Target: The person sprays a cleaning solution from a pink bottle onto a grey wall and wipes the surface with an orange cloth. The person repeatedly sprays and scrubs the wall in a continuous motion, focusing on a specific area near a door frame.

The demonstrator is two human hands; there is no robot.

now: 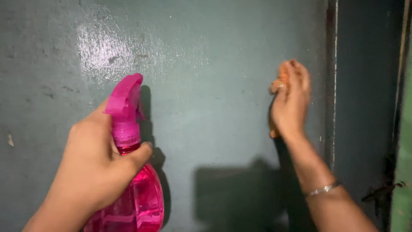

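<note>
Right now my left hand (92, 167) is clamped round the pink spray bottle (133, 172), nozzle facing the grey-green wall (206, 86), while my right hand (292, 103) presses an orange cloth (278, 81) flat against it.

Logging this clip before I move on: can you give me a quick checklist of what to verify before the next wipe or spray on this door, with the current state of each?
1. Left hand grips the pink spray bottle at its neck: ok.
2. Nozzle faces the grey-green door: ok.
3. Finger on the trigger: cannot tell, it is hidden by the hand.
4. Right hand presses the orange cloth against the door: ok.
5. Liquid left in the bottle: cannot tell, the tinted plastic hides the level.
6. Door surface wet where the cloth sits: cannot tell; only the upper left patch shines.
</note>
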